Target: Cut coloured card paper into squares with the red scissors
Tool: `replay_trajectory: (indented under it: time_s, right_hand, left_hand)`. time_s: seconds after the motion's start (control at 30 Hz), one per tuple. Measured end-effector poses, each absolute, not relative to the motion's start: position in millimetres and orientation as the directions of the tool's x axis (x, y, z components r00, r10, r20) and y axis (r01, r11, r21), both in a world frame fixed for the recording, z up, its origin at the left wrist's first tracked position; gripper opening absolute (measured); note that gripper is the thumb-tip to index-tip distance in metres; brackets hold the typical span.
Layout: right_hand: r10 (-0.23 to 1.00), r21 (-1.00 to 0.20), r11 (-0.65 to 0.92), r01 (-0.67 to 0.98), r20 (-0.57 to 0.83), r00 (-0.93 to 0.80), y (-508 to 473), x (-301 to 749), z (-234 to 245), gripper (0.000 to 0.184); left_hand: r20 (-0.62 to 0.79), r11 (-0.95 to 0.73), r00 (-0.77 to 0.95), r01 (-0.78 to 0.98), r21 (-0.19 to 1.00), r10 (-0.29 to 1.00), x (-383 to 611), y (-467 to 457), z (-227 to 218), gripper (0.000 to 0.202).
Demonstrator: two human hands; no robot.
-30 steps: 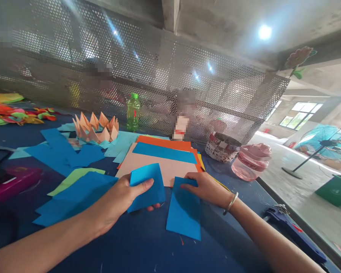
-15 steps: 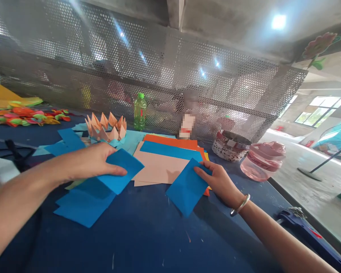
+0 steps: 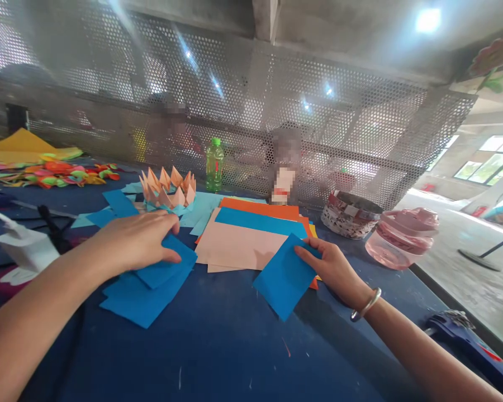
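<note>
My left hand (image 3: 148, 240) is over a loose pile of blue paper pieces (image 3: 146, 301) on the left, thumb and fingers apart. The top piece lies right under its fingertips; whether they touch it I cannot tell. Between thumb and fingers my right hand (image 3: 331, 265) pinches a blue sheet of paper (image 3: 285, 279), held tilted at the corner of a paper stack. That stack has pale pink sheets (image 3: 235, 245), a blue strip (image 3: 264, 221) and orange sheets (image 3: 260, 207). Behind my left hand stands a ring of folded peach paper points (image 3: 167, 190).
A green bottle (image 3: 214, 164) stands before the perforated metal screen (image 3: 243, 111). To the right are a patterned round container (image 3: 350, 215), a pink jug (image 3: 402, 237) and a dark blue tool (image 3: 465, 340). A white charger (image 3: 27, 248) with cables lies left.
My left hand has let go of a blue paper piece, which now rests on the left pile. My right hand still holds its sheet. The view has shifted slightly left.
</note>
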State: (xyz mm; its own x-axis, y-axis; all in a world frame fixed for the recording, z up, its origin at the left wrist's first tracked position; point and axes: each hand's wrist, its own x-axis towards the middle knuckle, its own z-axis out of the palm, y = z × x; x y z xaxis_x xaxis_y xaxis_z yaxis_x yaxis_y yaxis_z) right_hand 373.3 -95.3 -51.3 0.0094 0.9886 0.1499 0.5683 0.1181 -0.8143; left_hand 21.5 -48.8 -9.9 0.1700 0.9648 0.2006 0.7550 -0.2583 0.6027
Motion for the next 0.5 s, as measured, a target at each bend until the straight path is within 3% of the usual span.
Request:
replay_trajectory:
  time_s: [0.07,0.2,0.37,0.5]
  right_hand:
    - [0.988,-0.817,0.124,0.563,0.156,0.008,-96,373,-51,0.035]
    - [0.988,-0.827,0.131,0.547,0.157,0.0,-96,373,-50,0.036]
    - [0.989,-0.819,0.122,0.561,0.145,-0.003,-96,374,-51,0.037]
    - [0.988,-0.823,0.126,0.553,0.153,0.002,-96,375,-52,0.036]
  left_hand:
    - [0.222,-0.337,0.26,0.808,0.483,0.94,22,-51,-17,0.031]
    - [0.189,-0.388,0.34,0.779,0.492,0.921,18,-49,-32,0.039]
    - [0.182,-0.393,0.352,0.756,0.524,0.918,15,-45,-32,0.032]
    - [0.109,-0.375,0.362,0.84,0.393,0.926,15,-42,-23,0.029]
